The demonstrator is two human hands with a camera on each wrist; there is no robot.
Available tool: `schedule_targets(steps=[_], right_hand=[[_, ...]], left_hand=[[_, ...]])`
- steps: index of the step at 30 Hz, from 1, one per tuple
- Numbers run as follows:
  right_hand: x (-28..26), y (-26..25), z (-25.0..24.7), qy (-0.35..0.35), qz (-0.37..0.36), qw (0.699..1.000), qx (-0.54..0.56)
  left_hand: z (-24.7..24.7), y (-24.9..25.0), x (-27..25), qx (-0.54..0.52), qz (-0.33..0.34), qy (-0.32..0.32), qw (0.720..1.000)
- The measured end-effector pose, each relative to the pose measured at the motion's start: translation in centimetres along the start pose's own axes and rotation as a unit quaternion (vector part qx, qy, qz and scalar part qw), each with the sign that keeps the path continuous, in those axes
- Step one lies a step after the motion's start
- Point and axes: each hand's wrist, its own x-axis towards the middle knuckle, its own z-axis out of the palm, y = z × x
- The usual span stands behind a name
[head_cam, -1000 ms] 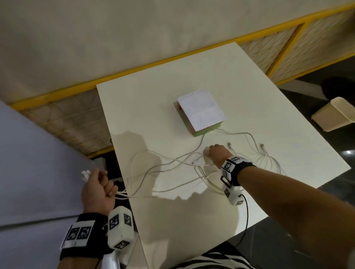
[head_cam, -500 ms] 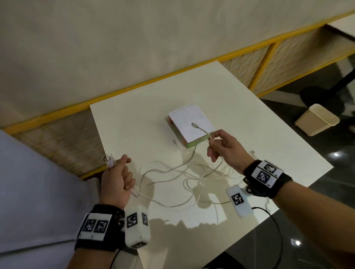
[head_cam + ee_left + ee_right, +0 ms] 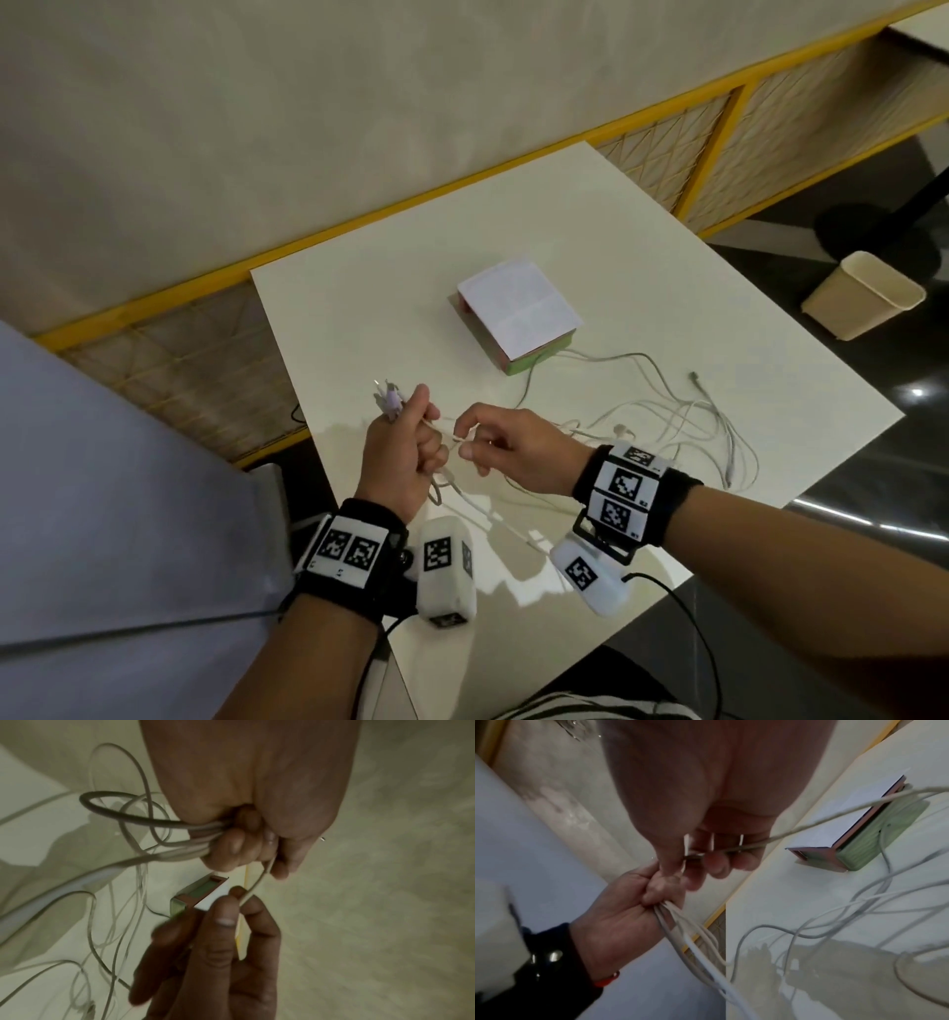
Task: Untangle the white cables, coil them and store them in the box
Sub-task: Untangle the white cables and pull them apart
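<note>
The left hand (image 3: 405,452) is clenched round a bunch of the white cables (image 3: 662,411), their plug ends (image 3: 387,401) sticking up out of the top of the fist, while the right hand (image 3: 508,452) pinches a single strand just beside it between thumb and forefinger. The rest of the cables trail off in loose loops across the table (image 3: 359,318), running up to the near edge of the box (image 3: 518,313), which sits further back with its white lid shut. These look light, limp things that will follow wherever they are pulled and snag at every crossing, so I would take each one near its plug, where there is something firm to grip, and draw it through slowly; a smooth sheath is likely to slip through a loose pinch. How many cables sit in the left fist is hard to count, since the fingers (image 3: 231,845) cover where they bunch. The crossings under both hands are hidden from above, and the right wrist view is smeared, so whether that strand is knotted with the others I cannot say.
</note>
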Motion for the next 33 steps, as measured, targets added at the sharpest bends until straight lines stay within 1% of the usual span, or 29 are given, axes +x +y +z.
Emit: schedule_targets(steps=[2,4,5,7,9,11,13,15,16,18,20,22,24,27,28,29,31,33], right_hand=[[-0.2,0.9,-0.1,0.003,0.022,0.996,-0.087],[-0.7,2.6,-1.3,-0.005,0.074,0.985,-0.157],[-1.1,3.7,-2.3,-0.004,0.106,0.979,-0.171],[-1.9,5.8,-4.7,0.02,0.165,0.969,-0.183],[-2.6,7.2,-6.8,0.058,0.193,0.963,-0.177],[-2.7,7.6,-7.9,0.075,0.204,0.96,-0.175],[-2.4,7.6,-8.2,0.07,0.212,0.957,-0.185],[-2.1,7.6,-7.9,0.038,0.224,0.946,-0.232],[-2.0,7.6,-7.7,0.013,0.229,0.936,-0.267],[-2.1,7.8,-7.4,-0.025,0.249,0.913,-0.321],[-2.8,8.2,-7.8,-0.041,0.289,0.893,-0.343],[-3.8,9.0,-8.7,-0.037,0.324,0.886,-0.33],[-4.5,9.5,-9.2,-0.006,0.328,0.893,-0.309],[-3.8,8.7,-8.8,0.101,0.264,0.928,-0.244],[-3.3,8.0,-8.4,0.126,0.243,0.934,-0.229],[-2.6,7.2,-8.0,0.138,0.228,0.937,-0.226],[-1.2,5.9,-7.2,0.135,0.214,0.934,-0.251],[0.1,4.8,-6.4,0.134,0.195,0.928,-0.288]], left_hand=[[-0.5,0.4,0.2,-0.032,0.012,0.031,0.999],[-2.0,1.6,1.0,-0.072,0.032,0.074,0.994],[-3.0,2.4,1.5,-0.092,0.049,0.1,0.99],[-5.0,3.5,2.6,-0.119,0.095,0.147,0.977],[-5.6,3.5,2.9,-0.112,0.132,0.178,0.969],[-4.9,3.0,2.7,-0.098,0.135,0.204,0.964],[-4.2,2.4,2.6,-0.151,0.115,0.202,0.961],[-4.4,2.3,2.7,-0.21,0.096,0.177,0.957],[-4.6,2.5,2.7,-0.22,0.09,0.173,0.956],[-5.4,3.2,2.8,-0.214,0.087,0.185,0.955],[-6.8,4.3,2.8,-0.216,0.102,0.209,0.948],[-8.3,5.5,2.7,-0.232,0.116,0.221,0.94],[-9.0,5.9,2.5,-0.22,0.113,0.21,0.946],[-7.8,4.2,2.3,-0.156,0.097,0.181,0.966],[-7.1,3.5,2.2,-0.125,0.09,0.165,0.974],[-6.3,2.8,2.1,-0.09,0.084,0.14,0.982],[-4.3,1.5,1.8,-0.004,0.08,0.077,0.994],[-2.2,0.6,1.1,0.114,0.08,0.027,0.99]])
